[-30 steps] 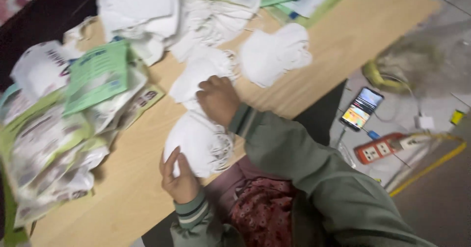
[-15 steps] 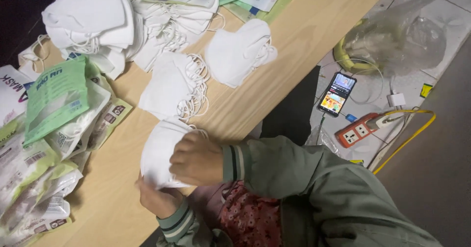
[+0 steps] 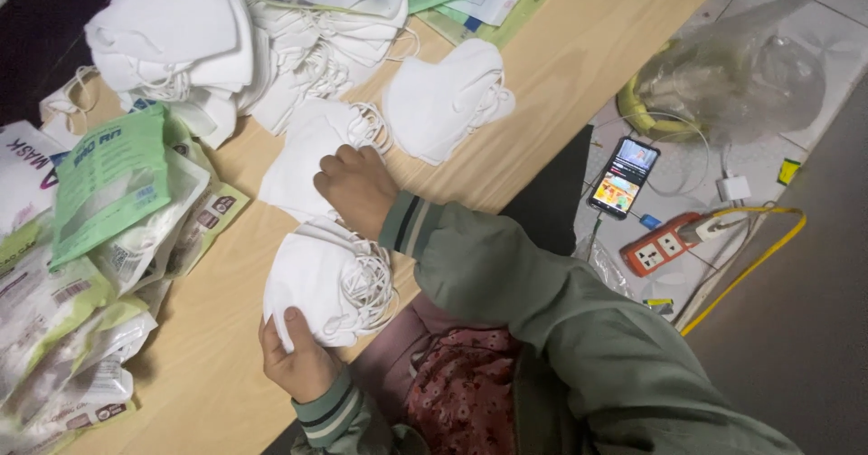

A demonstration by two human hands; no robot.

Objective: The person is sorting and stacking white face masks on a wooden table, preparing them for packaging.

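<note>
I see a fairly dim indoor scene under soft, even light, its source outside my view. The white masks [image 3: 172,30] are the brightest areas and lose some fold detail. The wooden table [image 3: 579,66] looks warm and evenly lit, with soft shadows under the packets [image 3: 108,184] at its near end. The top left corner falls into near black. A phone screen [image 3: 624,176] glows brightly on the floor [image 3: 796,328], which is grey and murky. The picture is slightly soft and grainy, and the clear plastic bag [image 3: 750,66] shows faint sheen.

right hand [image 3: 360,188] fingertips: hidden under masks [image 3: 303,161] | packets [image 3: 54,328]: cut off left
</note>
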